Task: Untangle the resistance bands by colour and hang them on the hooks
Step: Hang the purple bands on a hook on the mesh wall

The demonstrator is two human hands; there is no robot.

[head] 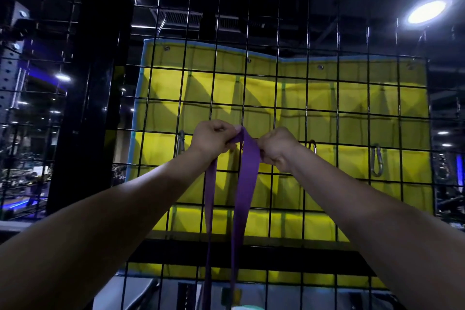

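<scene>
Up against the black wire grid (292, 98), a person holds a purple band (247, 158) with both hands. The left hand (214, 139) has its fingers curled tight around the top of the band, with the thumb tip pressed on the top fold. The right hand (278, 150) is curled too, and it pinches the band's right edge just beside the left hand. The top of the band sits between the two fists, right at the grid. From there the band hangs down in two long strips (one thin and one wide) that reach the bottom of the view. Behind the grid hangs a big yellow mat (352, 98) with a blue edge. A silver clip hook (376, 160) hangs on the grid well to the right of the hands. Another silver clip (180, 139) shows just left of the left hand, and a small red clip (312, 145) peeks out just past the right wrist. It is too dark to tell if the band is on a hook. A round ceiling light (426, 11) glows at the upper right.
</scene>
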